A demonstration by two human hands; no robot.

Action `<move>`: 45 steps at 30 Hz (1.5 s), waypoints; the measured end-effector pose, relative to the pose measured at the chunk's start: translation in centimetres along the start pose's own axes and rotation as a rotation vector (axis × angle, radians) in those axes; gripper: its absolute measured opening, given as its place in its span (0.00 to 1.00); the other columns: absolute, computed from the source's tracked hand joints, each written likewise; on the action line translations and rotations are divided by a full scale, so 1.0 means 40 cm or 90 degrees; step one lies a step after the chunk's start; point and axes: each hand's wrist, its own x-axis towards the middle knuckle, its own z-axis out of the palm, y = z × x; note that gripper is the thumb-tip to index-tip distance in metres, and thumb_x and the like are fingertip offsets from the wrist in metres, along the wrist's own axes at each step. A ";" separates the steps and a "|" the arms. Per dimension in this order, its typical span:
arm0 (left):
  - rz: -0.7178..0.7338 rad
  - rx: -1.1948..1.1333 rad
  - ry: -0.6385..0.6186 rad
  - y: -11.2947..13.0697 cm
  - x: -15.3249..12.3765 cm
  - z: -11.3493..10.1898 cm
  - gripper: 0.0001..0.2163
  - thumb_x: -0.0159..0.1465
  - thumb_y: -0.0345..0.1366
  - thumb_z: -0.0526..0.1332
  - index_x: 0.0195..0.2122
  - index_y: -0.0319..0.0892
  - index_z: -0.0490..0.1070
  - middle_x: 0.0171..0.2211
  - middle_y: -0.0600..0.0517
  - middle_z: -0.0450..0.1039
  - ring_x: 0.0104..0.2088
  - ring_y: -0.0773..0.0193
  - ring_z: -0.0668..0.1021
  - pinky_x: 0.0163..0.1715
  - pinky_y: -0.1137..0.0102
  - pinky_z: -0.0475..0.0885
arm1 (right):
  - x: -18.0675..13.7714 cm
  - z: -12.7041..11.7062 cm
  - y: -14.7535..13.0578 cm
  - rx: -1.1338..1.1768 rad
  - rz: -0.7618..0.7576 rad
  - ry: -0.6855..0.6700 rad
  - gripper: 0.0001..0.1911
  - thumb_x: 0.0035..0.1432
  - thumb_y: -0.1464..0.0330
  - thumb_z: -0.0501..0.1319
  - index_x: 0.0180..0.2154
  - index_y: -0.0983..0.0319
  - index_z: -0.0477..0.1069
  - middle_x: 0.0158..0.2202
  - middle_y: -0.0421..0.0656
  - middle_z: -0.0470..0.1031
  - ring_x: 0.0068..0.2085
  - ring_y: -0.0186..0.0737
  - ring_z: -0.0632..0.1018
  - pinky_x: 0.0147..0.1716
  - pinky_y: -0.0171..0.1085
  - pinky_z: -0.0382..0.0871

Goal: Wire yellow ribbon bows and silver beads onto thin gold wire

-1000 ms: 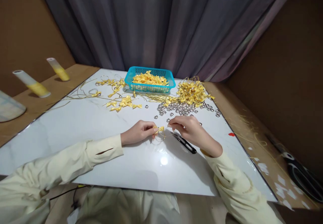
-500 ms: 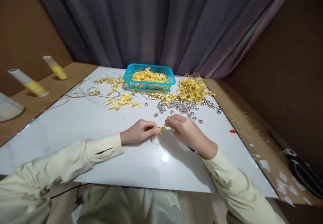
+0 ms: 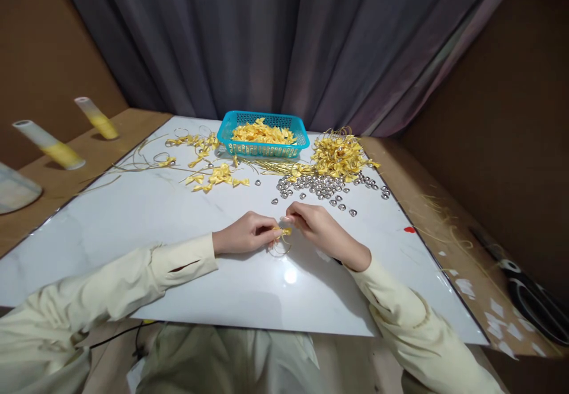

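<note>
Appears to be midway through working a gold cord (image 3: 281,255) at a yellow bow (image 3: 287,231), judging by the loop hanging on the near side. Seems to call next for a steady left grip and fine fingertip work on the right, guiding the cord without flattening the bow. Holds the bow in the left hand (image 3: 249,232), with thumb and forefinger closed narrowly over its left part, above the white tabletop (image 3: 200,293), between both hands. Has the right hand (image 3: 322,228) just to the far right of the bow, fingers bent, thumb and forefinger tips near one another. Cannot tell there: fully closed or slightly apart, gripping cord or merely touching the bow. Has silver rings (image 3: 320,186) beyond the right hand, a heap of corded bows (image 3: 338,157) at far right, and more bows inside a blue basket (image 3: 304,139) at far middle.
</note>
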 end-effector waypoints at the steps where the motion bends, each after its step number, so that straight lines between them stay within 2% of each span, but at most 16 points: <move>1: 0.009 0.010 0.001 0.000 0.000 0.000 0.12 0.63 0.36 0.52 0.25 0.37 0.68 0.20 0.53 0.71 0.21 0.72 0.69 0.23 0.78 0.64 | 0.001 0.001 -0.001 0.005 0.003 -0.002 0.07 0.60 0.72 0.50 0.30 0.63 0.63 0.26 0.43 0.70 0.26 0.34 0.69 0.26 0.31 0.58; 9: 0.049 0.082 -0.003 0.003 -0.002 0.000 0.12 0.62 0.35 0.51 0.24 0.37 0.67 0.21 0.53 0.70 0.21 0.72 0.68 0.24 0.78 0.62 | 0.001 0.000 -0.003 0.037 0.022 -0.020 0.08 0.59 0.72 0.50 0.29 0.64 0.63 0.26 0.43 0.70 0.27 0.34 0.70 0.28 0.31 0.59; 21: 0.055 0.087 0.004 0.001 -0.001 0.002 0.12 0.62 0.36 0.51 0.26 0.38 0.68 0.21 0.53 0.70 0.20 0.72 0.67 0.23 0.78 0.61 | 0.004 0.013 -0.014 0.051 0.057 -0.056 0.09 0.59 0.72 0.51 0.29 0.64 0.66 0.24 0.41 0.70 0.24 0.32 0.67 0.25 0.30 0.56; 27: 0.028 0.073 0.032 -0.001 -0.002 0.004 0.13 0.63 0.37 0.50 0.26 0.38 0.68 0.21 0.53 0.70 0.20 0.72 0.68 0.23 0.77 0.62 | 0.006 0.020 -0.006 0.089 0.071 -0.001 0.09 0.60 0.70 0.52 0.28 0.63 0.64 0.21 0.38 0.68 0.22 0.30 0.65 0.23 0.29 0.55; 31: 0.057 0.134 0.054 0.001 -0.004 0.005 0.12 0.63 0.36 0.50 0.26 0.38 0.67 0.20 0.53 0.69 0.20 0.72 0.65 0.23 0.76 0.60 | 0.004 0.025 -0.006 0.087 0.081 0.023 0.09 0.60 0.67 0.53 0.28 0.62 0.62 0.20 0.36 0.65 0.21 0.30 0.64 0.23 0.29 0.54; 37: 0.075 0.190 0.088 0.004 -0.008 0.009 0.12 0.64 0.36 0.48 0.26 0.39 0.66 0.23 0.51 0.69 0.23 0.69 0.67 0.27 0.75 0.62 | -0.008 0.025 -0.027 0.034 0.070 0.025 0.09 0.62 0.66 0.50 0.31 0.61 0.64 0.23 0.39 0.69 0.23 0.32 0.67 0.24 0.30 0.54; 45: 0.092 0.202 0.134 0.000 -0.011 0.013 0.12 0.64 0.36 0.49 0.26 0.40 0.65 0.23 0.52 0.66 0.25 0.68 0.68 0.29 0.74 0.62 | -0.003 0.023 -0.027 0.088 0.053 0.093 0.09 0.60 0.66 0.52 0.30 0.62 0.65 0.20 0.37 0.67 0.20 0.30 0.65 0.22 0.29 0.55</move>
